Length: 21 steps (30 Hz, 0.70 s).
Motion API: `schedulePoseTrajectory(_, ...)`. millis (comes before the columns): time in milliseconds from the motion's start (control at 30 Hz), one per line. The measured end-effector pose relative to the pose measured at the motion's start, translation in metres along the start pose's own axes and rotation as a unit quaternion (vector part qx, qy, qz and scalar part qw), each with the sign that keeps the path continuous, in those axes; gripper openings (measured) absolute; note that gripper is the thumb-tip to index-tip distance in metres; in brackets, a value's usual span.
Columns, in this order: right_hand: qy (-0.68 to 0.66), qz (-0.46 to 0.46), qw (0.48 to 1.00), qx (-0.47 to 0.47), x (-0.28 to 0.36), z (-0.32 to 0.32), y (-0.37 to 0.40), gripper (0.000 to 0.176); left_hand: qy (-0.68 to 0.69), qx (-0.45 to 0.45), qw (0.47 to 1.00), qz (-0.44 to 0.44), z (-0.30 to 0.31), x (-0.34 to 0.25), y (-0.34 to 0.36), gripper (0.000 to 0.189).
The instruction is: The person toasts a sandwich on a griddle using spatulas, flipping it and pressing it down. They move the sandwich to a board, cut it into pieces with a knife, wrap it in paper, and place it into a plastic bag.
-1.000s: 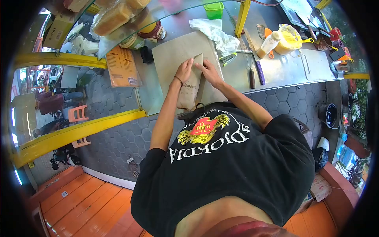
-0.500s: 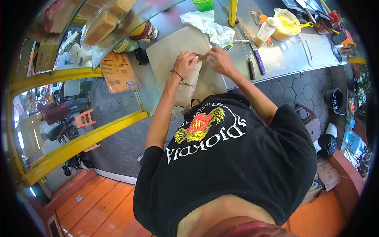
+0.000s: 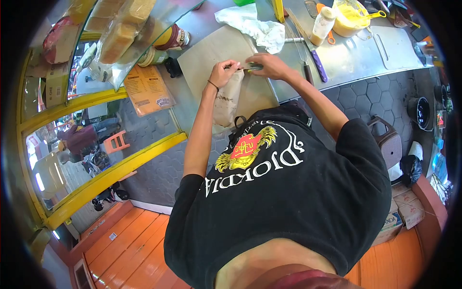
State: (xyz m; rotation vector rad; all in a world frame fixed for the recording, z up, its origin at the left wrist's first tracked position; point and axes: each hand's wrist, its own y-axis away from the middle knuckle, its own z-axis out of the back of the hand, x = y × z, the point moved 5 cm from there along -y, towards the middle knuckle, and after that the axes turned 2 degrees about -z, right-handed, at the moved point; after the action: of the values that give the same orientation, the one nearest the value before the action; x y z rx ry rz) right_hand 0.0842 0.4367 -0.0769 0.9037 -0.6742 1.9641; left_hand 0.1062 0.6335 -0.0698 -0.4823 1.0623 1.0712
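Observation:
A long light-brown paper packet [image 3: 225,101] with dark stains lies on a pale board [image 3: 202,55] on the metal counter. My left hand [image 3: 224,73] pinches the packet's folded far end between thumb and fingers. Close beside it on the right, my right hand [image 3: 270,66] is closed around a small dark and green tool [image 3: 255,66], its tip right at the packet's end. The fingers cover most of this tool, so I cannot tell its kind.
Beyond the board lies a crumpled white cloth [image 3: 257,29]. To the right are a purple-handled knife [image 3: 318,65], a squeeze bottle [image 3: 323,26] and a tub of yellow spread [image 3: 349,21]. An orange menu sheet [image 3: 149,89] and bread loaves [image 3: 126,31] are left.
My right hand has turned and now holds the small dark and green tool at the packet's end. A green thing near the cloth's lower edge no longer shows there.

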Motion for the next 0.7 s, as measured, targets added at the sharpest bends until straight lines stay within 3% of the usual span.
schedulePoseTrajectory(67,0.013,0.025,0.999,-0.022,0.003,-0.011,-0.010,0.044,0.014,0.002,1.000,0.012,0.003,0.004,0.000,0.030)
schedulePoseTrajectory(200,-0.009,-0.014,1.000,0.027,0.000,-0.025,-0.023,0.045,-0.009,-0.018,0.999,0.045,0.002,0.011,-0.001,0.024)
schedulePoseTrajectory(333,-0.009,0.042,0.999,-0.010,0.009,-0.030,-0.024,0.040,-0.024,-0.092,0.995,-0.030,0.005,0.009,0.000,0.034)
schedulePoseTrajectory(433,-0.006,0.026,1.000,-0.011,0.008,-0.032,-0.023,0.034,0.004,-0.121,0.992,-0.024,0.006,0.002,0.002,0.033)
schedulePoseTrajectory(500,0.003,0.055,0.998,-0.004,0.004,-0.037,-0.029,0.035,-0.066,-0.129,0.989,-0.026,0.006,0.001,0.002,0.030)
schedulePoseTrajectory(567,0.004,0.097,0.995,-0.022,0.005,-0.036,-0.028,0.037,-0.042,-0.134,0.990,0.000,0.005,-0.002,0.004,0.029)
schedulePoseTrajectory(600,0.011,0.096,0.995,-0.026,0.008,-0.029,-0.025,0.037,-0.020,-0.138,0.990,0.026,0.007,-0.002,0.005,0.028)
schedulePoseTrajectory(633,0.008,0.078,0.997,-0.007,0.010,-0.025,-0.022,0.038,-0.087,-0.143,0.986,0.022,0.012,-0.007,0.006,0.023)
schedulePoseTrajectory(700,0.027,0.053,0.998,0.013,0.012,-0.012,-0.016,0.046,-0.072,-0.174,0.982,-0.019,0.019,-0.006,0.012,0.020)
